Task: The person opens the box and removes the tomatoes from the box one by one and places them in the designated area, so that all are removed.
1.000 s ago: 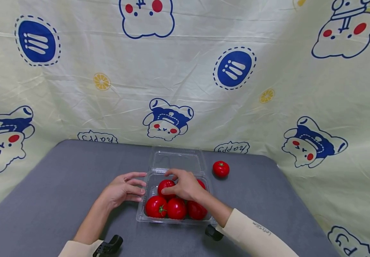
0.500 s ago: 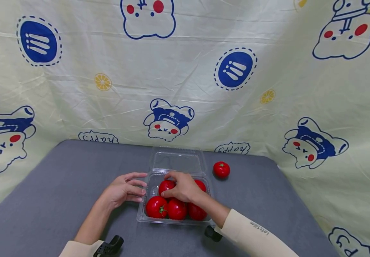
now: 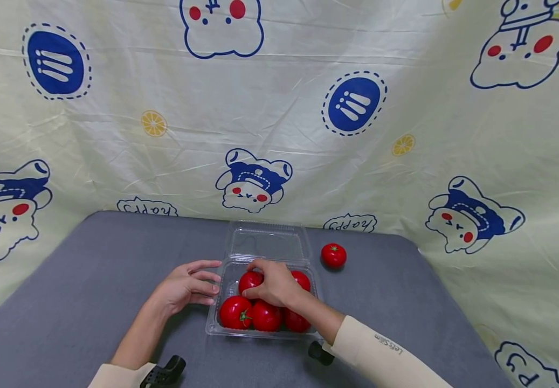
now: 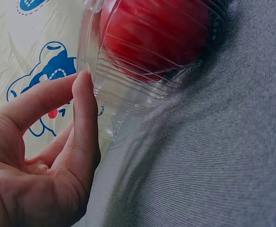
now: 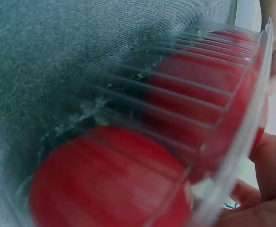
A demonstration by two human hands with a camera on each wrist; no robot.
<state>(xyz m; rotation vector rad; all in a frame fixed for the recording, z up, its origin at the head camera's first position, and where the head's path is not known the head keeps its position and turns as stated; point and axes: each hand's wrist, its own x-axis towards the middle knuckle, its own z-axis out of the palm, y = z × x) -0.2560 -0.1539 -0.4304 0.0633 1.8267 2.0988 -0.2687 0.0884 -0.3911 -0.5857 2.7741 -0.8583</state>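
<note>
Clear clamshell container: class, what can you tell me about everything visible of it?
The clear clamshell container looks like thin, shiny plastic, roughly rectangular, with ribbed walls and a flat projecting rim. Its hinged lid is open, folded back away from the person. The base sits upright on the gray tablecloth, with five red tomatoes visible inside. The left hand touches its left rim; the right hand reaches in, holding the back-left tomato.

- gray cloth-covered table [image 3: 66, 334]
- pale, creased curtain [image 3: 298, 43] hanging behind it
- upside-down cartoon bears [image 3: 254, 180] with red cheeks, printed on the curtain
- printed blue ovals [image 3: 56, 62], dashed borders
- printed citrus slices [image 3: 154, 124]
</note>
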